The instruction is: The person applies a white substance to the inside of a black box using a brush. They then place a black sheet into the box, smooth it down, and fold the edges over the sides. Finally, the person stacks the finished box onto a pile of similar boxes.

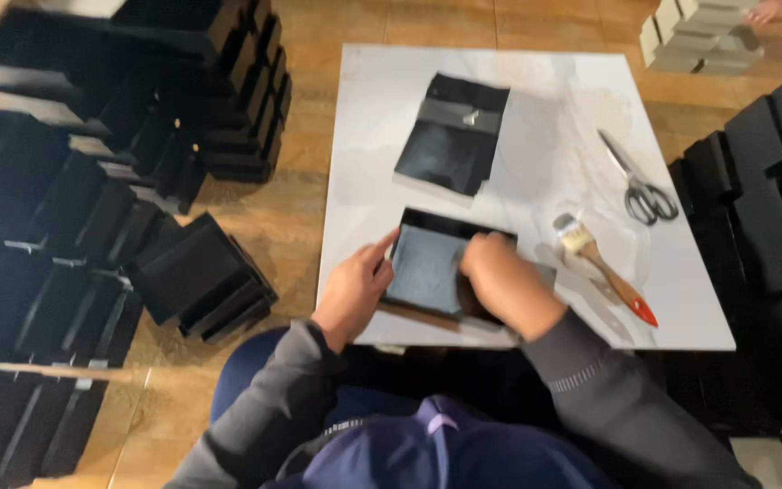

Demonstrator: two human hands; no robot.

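A shallow black box tray [427, 264] with a grey inside lies at the near edge of a white board [536, 136]. My left hand [355, 288] rests against the tray's left rim, fingers pressed along its side. My right hand [500, 281] is curled and presses down into the tray's right inner corner. Farther back on the board lies a flat black folded piece [452, 134] with a grey strip across it.
A paintbrush [601, 264] with a wooden, red-tipped handle and scissors [640, 181] lie right of the tray. Stacks of black boxes [138, 136] fill the floor at left and more black boxes [771, 199] at right. Pale boxes [699, 36] sit far right.
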